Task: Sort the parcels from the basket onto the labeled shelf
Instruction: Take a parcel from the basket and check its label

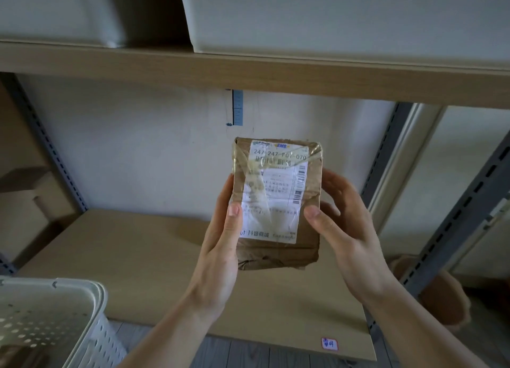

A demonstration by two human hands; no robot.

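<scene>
A brown paper parcel (309, 218) with a white shipping label and clear tape is held upright in front of me, above the wooden shelf board (143, 257). My left hand (220, 246) grips its left edge, thumb on the label. On the right edge sits my right hand (347, 224), thumb on the front. The white perforated basket (47, 318) stands at the lower left, its contents mostly out of view. A small handwritten label (329, 343) is stuck on the shelf's front edge, lower right.
An upper shelf board (248, 69) carries two pale bins (331, 17). Grey slotted uprights (452, 229) frame the shelf at left and right. A brown object (441, 293) lies low on the right, behind the upright.
</scene>
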